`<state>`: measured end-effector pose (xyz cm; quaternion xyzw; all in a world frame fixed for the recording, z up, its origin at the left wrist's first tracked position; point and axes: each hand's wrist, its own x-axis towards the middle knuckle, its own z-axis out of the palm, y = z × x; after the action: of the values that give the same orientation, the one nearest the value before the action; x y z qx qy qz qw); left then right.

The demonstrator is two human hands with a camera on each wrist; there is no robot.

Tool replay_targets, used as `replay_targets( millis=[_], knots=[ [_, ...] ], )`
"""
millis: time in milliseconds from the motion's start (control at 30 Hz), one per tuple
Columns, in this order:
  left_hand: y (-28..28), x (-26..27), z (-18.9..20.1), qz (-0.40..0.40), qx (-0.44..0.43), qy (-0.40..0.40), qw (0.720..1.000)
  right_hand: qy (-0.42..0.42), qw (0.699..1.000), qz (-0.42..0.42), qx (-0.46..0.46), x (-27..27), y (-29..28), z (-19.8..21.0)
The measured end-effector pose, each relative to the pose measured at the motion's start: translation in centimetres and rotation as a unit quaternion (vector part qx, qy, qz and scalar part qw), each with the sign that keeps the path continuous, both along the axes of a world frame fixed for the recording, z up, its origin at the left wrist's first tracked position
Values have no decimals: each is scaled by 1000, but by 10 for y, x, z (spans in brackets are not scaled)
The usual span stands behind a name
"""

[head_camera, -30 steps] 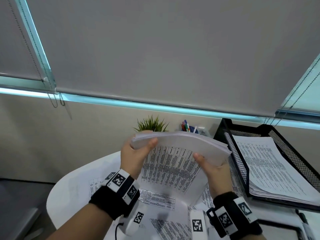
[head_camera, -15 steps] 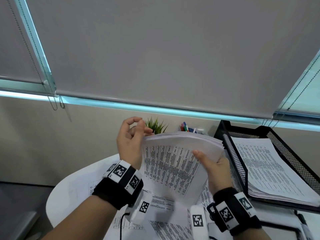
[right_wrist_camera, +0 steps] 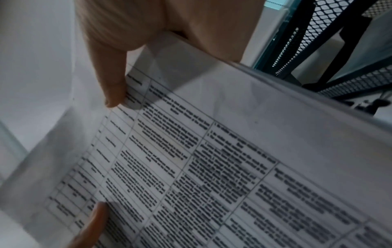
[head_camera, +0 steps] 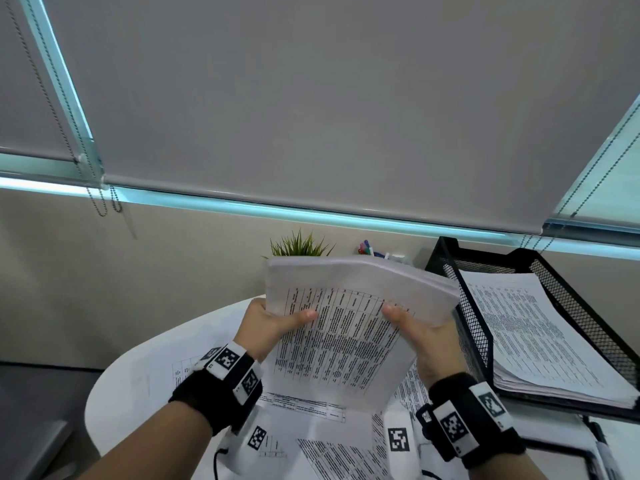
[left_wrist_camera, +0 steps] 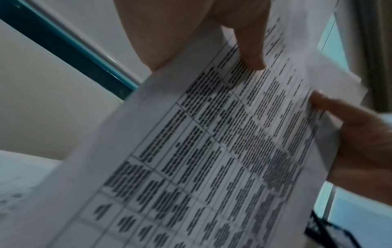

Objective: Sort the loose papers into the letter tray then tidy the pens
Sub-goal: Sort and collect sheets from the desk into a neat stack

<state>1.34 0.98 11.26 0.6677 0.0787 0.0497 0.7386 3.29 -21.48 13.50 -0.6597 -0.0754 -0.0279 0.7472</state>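
Observation:
A thick stack of printed papers [head_camera: 349, 327] is held up on edge above the round white table [head_camera: 138, 372]. My left hand [head_camera: 277, 323] grips its left side with the thumb on the printed face; the wrist view shows that thumb on the stack of papers [left_wrist_camera: 212, 151]. My right hand [head_camera: 419, 330] grips the right side the same way, thumb on the stack of papers [right_wrist_camera: 212, 159]. The black mesh letter tray [head_camera: 460, 327] stands just right of the stack with a pile of sheets inside. Coloured pens [head_camera: 367, 247] stick up behind the stack.
More printed sheets [head_camera: 332, 452] lie loose on the table under my wrists. A small green plant [head_camera: 299, 245] stands behind the stack. A dark marker [head_camera: 604, 448] lies at the table's right front. Window blinds and a wall close off the far side.
My left hand, lifted off the stack with curled fingers half a second ago, is back gripping its left side. The stack sits squarer and more upright between both hands.

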Motion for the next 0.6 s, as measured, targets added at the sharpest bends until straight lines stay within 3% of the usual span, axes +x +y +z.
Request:
replay_targets(
  millis=[133,400,600],
  knots=[
    [-6,-13,6,23,-22,-45,999,-26,999,-15,26,-1,-3,7],
    [-9,-26,-38,-9,27,14,999,13,1000,12,-7,-4,-3,-5],
    [-12,-21,-37,7,8,2,1000,25,1000,-15,3,-6,-6,-12]
  ],
)
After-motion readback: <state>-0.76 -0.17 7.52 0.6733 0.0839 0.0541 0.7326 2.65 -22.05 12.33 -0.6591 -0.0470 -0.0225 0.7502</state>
